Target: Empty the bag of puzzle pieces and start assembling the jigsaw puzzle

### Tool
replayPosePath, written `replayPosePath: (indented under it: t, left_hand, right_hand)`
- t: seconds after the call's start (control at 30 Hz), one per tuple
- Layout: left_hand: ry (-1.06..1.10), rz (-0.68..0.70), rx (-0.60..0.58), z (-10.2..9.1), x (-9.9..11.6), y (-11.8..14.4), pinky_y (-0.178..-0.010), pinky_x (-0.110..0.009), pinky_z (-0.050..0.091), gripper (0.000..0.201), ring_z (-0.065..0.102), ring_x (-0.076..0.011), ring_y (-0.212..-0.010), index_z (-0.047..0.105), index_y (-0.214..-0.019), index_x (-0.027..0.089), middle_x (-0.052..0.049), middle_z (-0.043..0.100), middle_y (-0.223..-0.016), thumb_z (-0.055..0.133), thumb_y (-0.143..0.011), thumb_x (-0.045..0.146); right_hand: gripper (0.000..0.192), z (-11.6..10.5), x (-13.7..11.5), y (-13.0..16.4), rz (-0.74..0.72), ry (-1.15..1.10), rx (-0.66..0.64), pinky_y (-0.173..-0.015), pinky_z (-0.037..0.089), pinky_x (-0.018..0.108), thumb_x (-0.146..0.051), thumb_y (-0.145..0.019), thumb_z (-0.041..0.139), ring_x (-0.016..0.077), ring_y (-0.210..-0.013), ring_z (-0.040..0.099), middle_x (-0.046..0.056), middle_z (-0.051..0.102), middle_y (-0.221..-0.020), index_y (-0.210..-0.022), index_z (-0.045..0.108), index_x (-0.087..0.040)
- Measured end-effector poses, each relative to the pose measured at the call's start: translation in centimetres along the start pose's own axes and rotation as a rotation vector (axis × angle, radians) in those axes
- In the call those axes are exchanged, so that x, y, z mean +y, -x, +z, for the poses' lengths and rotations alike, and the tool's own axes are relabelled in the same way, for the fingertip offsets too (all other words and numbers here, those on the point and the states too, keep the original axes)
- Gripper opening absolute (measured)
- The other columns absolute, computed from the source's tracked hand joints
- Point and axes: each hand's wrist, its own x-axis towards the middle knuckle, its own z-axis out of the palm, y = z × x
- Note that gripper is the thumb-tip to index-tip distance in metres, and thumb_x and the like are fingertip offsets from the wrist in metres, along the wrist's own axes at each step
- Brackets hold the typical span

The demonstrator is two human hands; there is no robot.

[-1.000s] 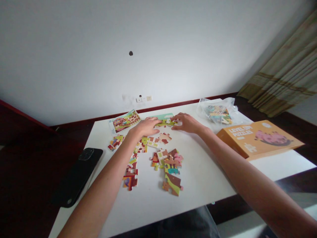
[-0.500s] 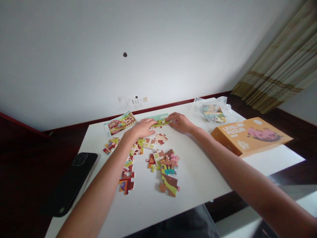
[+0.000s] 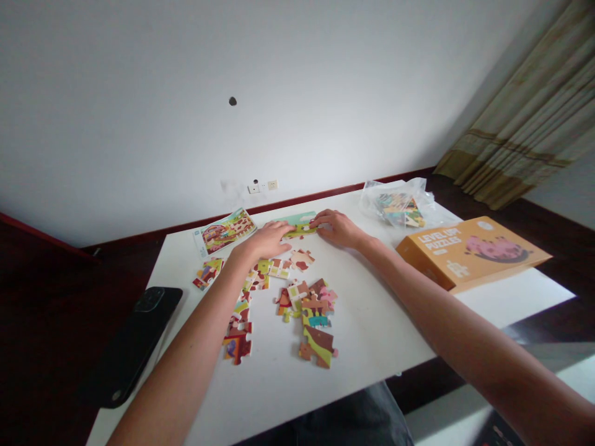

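White table (image 3: 372, 334) under us fills the view below a pale wall. At its far middle lies the joined green strip (image 3: 300, 227); our left hand (image 3: 264, 241) presses flat on its left end, our right hand (image 3: 339, 228) pinches its right end with curled fingers. Loose puzzle pieces (image 3: 309, 310) lie nearer than the strip, the picture card (image 3: 225, 230) to its left, the orange box (image 3: 471, 251) and plastic bag (image 3: 400, 205) to its right, a phone (image 3: 134, 341) well left.

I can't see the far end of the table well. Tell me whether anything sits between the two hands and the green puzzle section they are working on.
Nothing visible does. The left hand and the right hand both rest directly on the green puzzle section from either side. The loose puzzle pieces lie nearer the person, beside the hands rather than in between.
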Motion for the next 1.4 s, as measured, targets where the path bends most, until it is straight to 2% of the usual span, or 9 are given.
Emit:
replayPosePath:
  t: [0.2,0.33,0.47,0.67,0.83,1.13,1.27,1.33,1.4]
  left_hand:
    - [0.017,0.006,0.002,0.1,0.0,0.0,-0.128,-0.038,0.025,0.063,0.036,-0.0282,-0.154,0.046,-0.157,0.015,-0.014,0.042,-0.166,0.054,-0.098,0.036]
    - [0.028,0.002,-0.007,0.0,0.0,0.1,-0.128,-0.04,0.025,0.062,0.035,-0.0282,-0.155,0.046,-0.157,0.017,-0.014,0.04,-0.167,0.054,-0.098,0.035]
    - [0.044,0.002,-0.009,-0.1,-0.1,0.1,-0.128,-0.04,0.025,0.062,0.035,-0.0277,-0.155,0.046,-0.157,0.019,-0.012,0.04,-0.167,0.055,-0.097,0.035]
    - [0.082,-0.014,0.005,0.0,-0.1,0.1,-0.127,-0.041,0.028,0.062,0.036,-0.0287,-0.155,0.048,-0.156,0.021,-0.012,0.041,-0.167,0.057,-0.096,0.037]
    - [0.081,-0.003,0.002,0.0,-0.3,0.2,-0.127,-0.044,0.028,0.06,0.035,-0.0295,-0.155,0.05,-0.156,0.026,-0.008,0.039,-0.169,0.057,-0.097,0.036]
    - [0.039,-0.076,-0.035,-0.7,1.0,0.4,-0.126,-0.042,0.028,0.058,0.035,-0.0293,-0.155,0.051,-0.156,0.029,-0.009,0.038,-0.169,0.059,-0.099,0.034]
    - [0.037,-0.06,-0.025,-1.1,1.2,0.8,-0.124,-0.041,0.031,0.056,0.038,-0.0283,-0.153,0.053,-0.155,0.029,-0.01,0.041,-0.167,0.059,-0.099,0.032]
    - [0.011,-0.047,0.003,-1.9,1.7,1.2,-0.124,-0.041,0.032,0.054,0.039,-0.028,-0.152,0.055,-0.153,0.028,-0.01,0.043,-0.165,0.059,-0.099,0.03]
    - [-0.015,-0.036,0.05,-3.3,2.5,1.9,-0.124,-0.04,0.033,0.051,0.041,-0.0276,-0.151,0.058,-0.15,0.025,-0.01,0.048,-0.162,0.058,-0.1,0.029]
  right_hand:
    - [0.029,0.9,0.8,0.1,0.021,-0.063,0.106,-0.102,0.051,0.035,-0.017,-0.091,0.064,0.0224,-0.107,0.068,0.008,0.072,-0.119,-0.113,0.08,-0.024]
    - [0.034,0.8,2.0,-0.1,0.239,-0.182,0.265,-0.086,0.055,0.03,-0.013,-0.091,0.055,0.019,-0.095,0.069,0.008,0.075,-0.117,-0.114,0.078,-0.02]
    - [0.03,0.6,2.7,-0.3,0.361,-0.236,0.313,-0.086,0.054,0.031,-0.012,-0.089,0.055,0.0187,-0.091,0.07,0.005,0.079,-0.107,-0.106,0.079,-0.02]
    - [0.02,1.0,1.4,-0.1,0.212,-0.166,0.209,-0.079,0.052,0.029,-0.026,-0.089,0.067,0.0171,-0.082,0.066,0.005,0.076,-0.104,-0.1,0.083,-0.023]
    - [0.016,1.1,1.4,-0.1,0.053,-0.105,0.131,-0.095,0.051,0.034,-0.029,-0.09,0.073,0.0217,-0.101,0.069,0.005,0.074,-0.113,-0.1,0.085,-0.028]
    - [0.017,1.7,1.3,0.0,0.053,-0.077,0.108,-0.103,0.052,0.039,-0.028,-0.094,0.069,0.0237,-0.106,0.069,0.004,0.073,-0.116,-0.101,0.084,-0.031]
    - [0.026,1.4,0.7,0.2,0.123,-0.073,0.161,-0.1,0.055,0.039,-0.033,-0.094,0.07,0.0232,-0.106,0.07,0.006,0.063,-0.14,-0.117,0.08,-0.03]
    - [0.034,1.3,0.5,0.2,0.174,-0.1,0.19,-0.096,0.057,0.038,-0.036,-0.094,0.069,0.0214,-0.099,0.071,0.008,0.058,-0.147,-0.127,0.076,-0.029]
    - [0.032,1.4,0.5,0.2,0.198,-0.119,0.196,-0.096,0.057,0.038,-0.037,-0.095,0.067,0.0213,-0.099,0.071,0.008,0.061,-0.142,-0.125,0.077,-0.029]
